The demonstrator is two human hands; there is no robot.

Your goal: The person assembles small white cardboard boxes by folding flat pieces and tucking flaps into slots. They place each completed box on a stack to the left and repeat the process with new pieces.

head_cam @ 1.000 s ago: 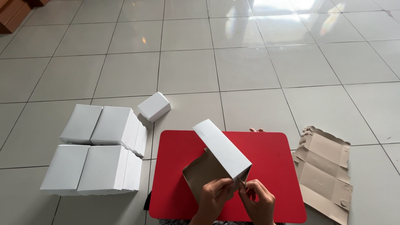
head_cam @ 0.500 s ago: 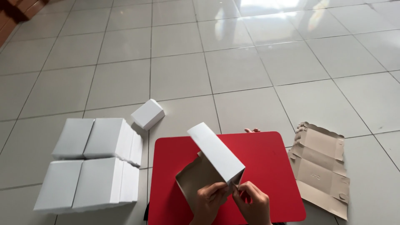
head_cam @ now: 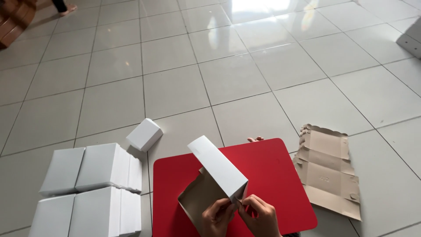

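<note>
Fingers of my left hand (head_cam: 218, 215) and right hand (head_cam: 258, 216) pinch the white box (head_cam: 218, 168) at its near corner. Its long axis runs away up-left over the red mat (head_cam: 272, 175).

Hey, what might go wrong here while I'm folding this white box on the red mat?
1. Both hands, left and right, pinch one corner of the half-formed white box; the raised panel may spring open or crease.
2. The box sits near the red mat front edge, so it might slide off.
3. The flat cardboard blank lies away to the right, a stretch to reach.
</note>
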